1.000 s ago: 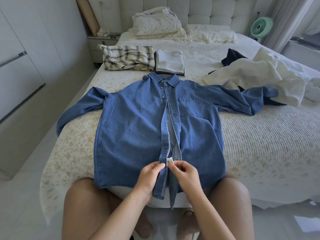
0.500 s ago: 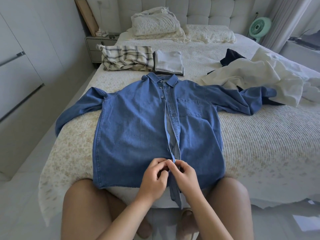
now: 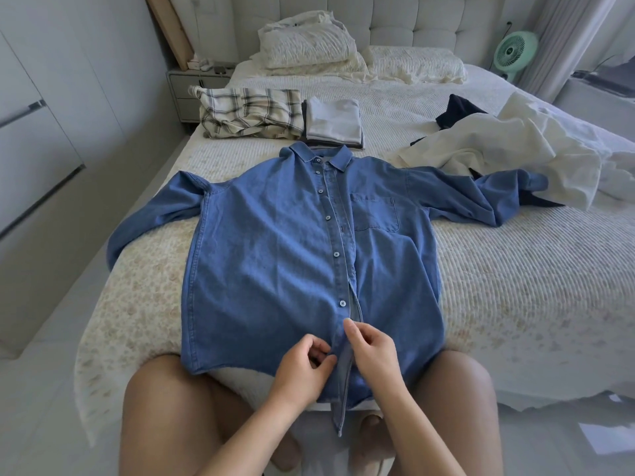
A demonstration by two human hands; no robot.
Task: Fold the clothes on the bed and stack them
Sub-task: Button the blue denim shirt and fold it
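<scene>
Right at the foot edge of the bed (image 3: 515, 304), both hands are busy at the bottom of the denim shirt (image 3: 268, 262). The left hand (image 3: 302, 369) has its fingers curled at the left front edge, and its grip looks to be pinching the button side of the placket. The right hand (image 3: 372, 352) pinches the other edge just beside it, forefinger and thumb pressed together on the cloth. The placket gapes open from about the lowest visible button down to the hem, which hangs over the bed's edge between the person's knees.

My reading is that this is the closing-up step: the shirt lies face up, spread flat along the middle of the bed, sleeves thrown out to either side, and the front is being fastened or lined up before any fold is made. The next move likely needs the two edges drawn together and laid straight, then the sleeves brought in.

Further up, near the left edge, sit a folded plaid garment (image 3: 251, 113) and, touching it, a neat grey folded stack (image 3: 333, 121), just beyond the collar. Toward the right edge lies a rumpled cream garment (image 3: 515, 152) over something dark (image 3: 457, 109), both unfolded. Pillows (image 3: 309, 39) rest at the head.
</scene>
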